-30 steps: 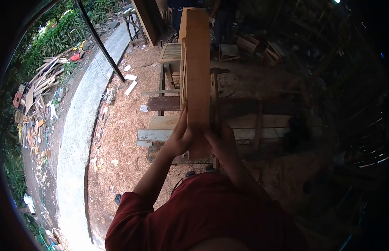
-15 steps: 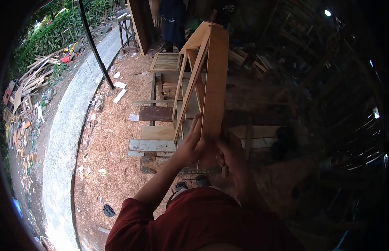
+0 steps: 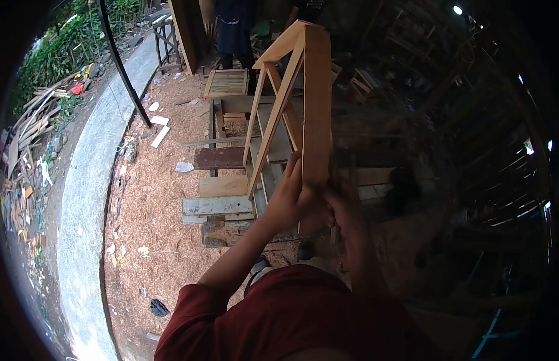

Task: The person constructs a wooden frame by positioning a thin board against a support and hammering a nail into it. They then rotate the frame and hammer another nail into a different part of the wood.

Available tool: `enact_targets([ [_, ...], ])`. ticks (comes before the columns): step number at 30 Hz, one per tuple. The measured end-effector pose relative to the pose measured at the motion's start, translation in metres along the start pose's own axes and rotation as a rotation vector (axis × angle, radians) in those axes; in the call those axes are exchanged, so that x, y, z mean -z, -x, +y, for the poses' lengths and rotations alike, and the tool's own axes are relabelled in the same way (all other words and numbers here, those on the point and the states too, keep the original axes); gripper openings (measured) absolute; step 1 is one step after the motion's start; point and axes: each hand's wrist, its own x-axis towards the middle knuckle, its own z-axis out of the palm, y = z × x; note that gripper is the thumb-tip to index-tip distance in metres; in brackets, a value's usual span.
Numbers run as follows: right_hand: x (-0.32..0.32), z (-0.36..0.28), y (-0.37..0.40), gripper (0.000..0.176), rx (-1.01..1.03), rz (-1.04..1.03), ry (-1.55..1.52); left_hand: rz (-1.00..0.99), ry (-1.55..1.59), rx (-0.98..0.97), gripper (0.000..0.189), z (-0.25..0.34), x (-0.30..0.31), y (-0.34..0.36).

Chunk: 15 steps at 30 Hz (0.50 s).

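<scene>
A pale-brown wooden frame stands tilted upright in front of me, with a wide flat board facing me and thinner slats crossing on its left side. My left hand is closed around the left edge of that board near its lower end, its fingers reaching up along the side. On the opposite edge, in shadow, my right hand is closed with its fingers curled at the board. The two hands almost meet across the wood. Part of the right hand's grip is dark.
Below the frame lies a low workbench of planks, among them a whitish board and a dark red-brown board. A slatted wooden panel lies beyond. A person in dark clothes stands at the back. Wood shavings cover the ground beside a concrete path.
The wooden frame and both hands have shifted slightly right in view, while the background has slid left and a little up. Both hands still grip the frame.
</scene>
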Motion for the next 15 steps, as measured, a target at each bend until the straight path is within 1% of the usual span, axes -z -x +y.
enact_targets([
  [3,-0.001,0.000,0.003,0.019,0.031,0.012,-0.009,0.000,-0.033,-0.016,0.057,0.000,-0.002,0.001],
  [5,0.002,0.004,0.000,0.019,0.042,0.034,-0.007,0.003,0.033,0.002,0.057,0.003,-0.003,0.000],
  [9,0.007,0.005,0.001,0.020,0.068,-0.006,0.001,-0.004,0.002,-0.013,0.056,0.001,-0.008,0.000],
  [11,0.010,0.003,0.001,0.021,0.058,0.024,0.047,0.103,-0.086,-0.035,0.055,0.006,-0.015,0.002],
  [15,0.021,0.008,-0.007,0.023,0.087,-0.071,0.003,0.112,-0.033,0.004,0.056,-0.002,-0.022,0.002],
])
